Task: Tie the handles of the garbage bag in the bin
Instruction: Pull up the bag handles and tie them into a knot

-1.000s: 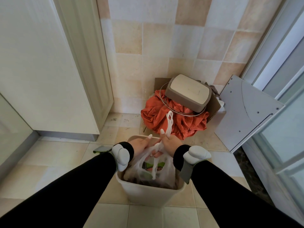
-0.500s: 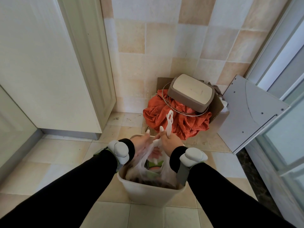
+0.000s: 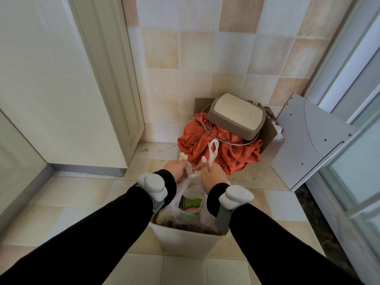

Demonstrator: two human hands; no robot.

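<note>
Hands over bin on floor: left hand grip closed on one handle, right hand grip closed on other handle of garbage bag inside bin.

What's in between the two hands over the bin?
In the head view, between the left hand and the right hand sits the bunched white neck of the garbage bag, its handles gripped by both hands above the bin.

Black sleeves, white wrist devices
</note>
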